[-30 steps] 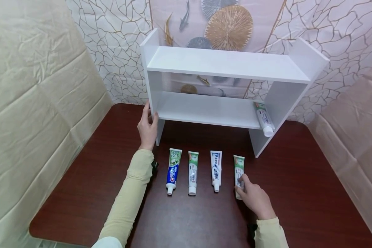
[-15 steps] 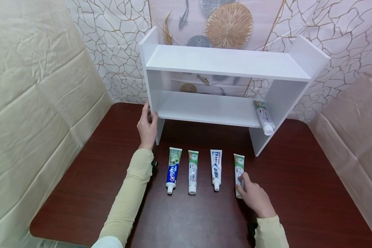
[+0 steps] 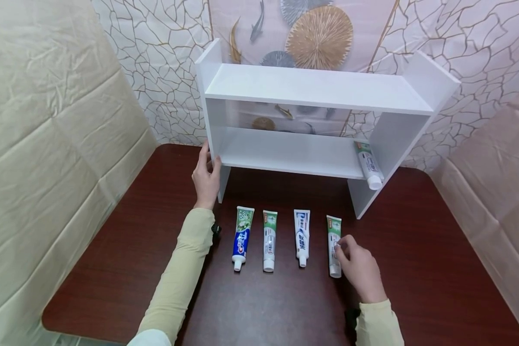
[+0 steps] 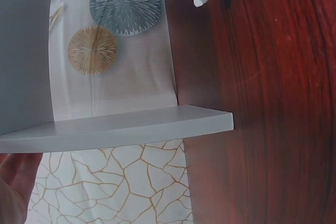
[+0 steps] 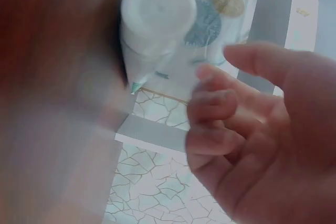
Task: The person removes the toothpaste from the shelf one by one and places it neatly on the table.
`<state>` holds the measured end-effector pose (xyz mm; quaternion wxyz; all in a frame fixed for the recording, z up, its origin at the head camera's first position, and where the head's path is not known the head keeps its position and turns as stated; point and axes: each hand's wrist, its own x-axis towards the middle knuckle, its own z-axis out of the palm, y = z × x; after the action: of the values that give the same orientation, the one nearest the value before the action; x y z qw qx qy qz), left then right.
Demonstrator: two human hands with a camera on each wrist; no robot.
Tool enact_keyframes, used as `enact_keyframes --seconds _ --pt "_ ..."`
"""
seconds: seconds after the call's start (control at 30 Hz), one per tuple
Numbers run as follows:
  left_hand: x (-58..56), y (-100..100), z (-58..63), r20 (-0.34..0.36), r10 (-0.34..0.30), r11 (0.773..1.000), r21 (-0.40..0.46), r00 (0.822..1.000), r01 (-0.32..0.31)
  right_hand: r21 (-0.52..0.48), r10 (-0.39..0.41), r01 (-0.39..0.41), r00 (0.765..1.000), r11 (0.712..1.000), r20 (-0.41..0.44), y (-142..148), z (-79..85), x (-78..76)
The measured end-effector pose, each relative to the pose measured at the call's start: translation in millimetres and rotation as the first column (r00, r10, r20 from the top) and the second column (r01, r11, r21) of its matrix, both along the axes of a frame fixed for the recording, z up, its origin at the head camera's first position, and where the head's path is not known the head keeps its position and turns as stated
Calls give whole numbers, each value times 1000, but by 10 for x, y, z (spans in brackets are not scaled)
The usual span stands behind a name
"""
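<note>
My left hand holds the left side panel of a white two-tier shelf, with the thumb at its front edge and the fingers on the outer face. In the left wrist view, those fingers show beyond the panel. Beside the rightmost toothpaste tube, green and white, is my right hand. Its fingers are loosely curled and hold nothing; the right wrist view shows them apart from the tube's white cap. A similar toothpaste tube lies on the lower tier at its right end.
Three more toothpaste tubes lie in a row on the dark red table: a blue-green one, a green-white one and a blue-white one. Patterned cloth hangs behind the shelf.
My right hand has let go of the rightmost toothpaste tube and drawn slightly up and right. The tube lies where it was. The left hand stays on the shelf.
</note>
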<state>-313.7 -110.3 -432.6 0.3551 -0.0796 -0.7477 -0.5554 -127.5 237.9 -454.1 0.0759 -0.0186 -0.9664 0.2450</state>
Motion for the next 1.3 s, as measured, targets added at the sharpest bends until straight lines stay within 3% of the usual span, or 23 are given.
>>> enact_keyframes --seconds 0.1,0.23,0.5,0.77,1.3 --pt "-5 0 -3 2 5 1000 -3 1000 -5 -18 -47 45 993 999 -111 1 37 -17" --pt "-3 1 -7 3 6 1000 -5 1000 -6 -50 -123 114 966 992 -228 -2 99 -51" --pt "10 10 -5 14 0 1000 0 1000 0 -121 -201 168 911 978 -361 40 307 -145" --pt "11 9 -2 16 4 1000 2 1000 -4 -185 -279 224 886 957 -371 133 583 -303" --pt "9 7 -1 21 7 1000 7 1000 -7 -124 -291 267 914 956 -283 280 826 -875"
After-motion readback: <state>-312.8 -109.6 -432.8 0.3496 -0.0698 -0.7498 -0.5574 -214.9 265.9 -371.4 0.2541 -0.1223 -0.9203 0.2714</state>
